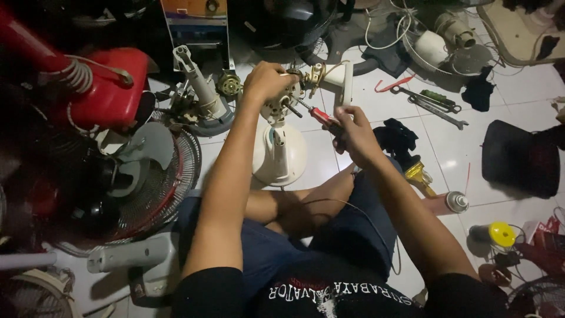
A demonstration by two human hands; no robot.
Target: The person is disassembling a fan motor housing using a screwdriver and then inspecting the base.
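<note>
The left hand (266, 80) is clamped around a cream plastic fan motor housing (281, 106), standing far-centre on the tiled floor above its round base. The right hand (355, 132) is gripping a red-handled screwdriver (318, 115), apparently driving a screw; next, keeping the tip seated matters. The screw itself is hidden.

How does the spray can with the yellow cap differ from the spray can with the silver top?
The yellow-capped spray can has its cap on; the silver-topped spray can has no cap. The yellow-capped one has a dark body and lies farther right; the silver-topped one is pinkish and lies nearer the knee. Both lie on their sides on the tiled floor.
</note>
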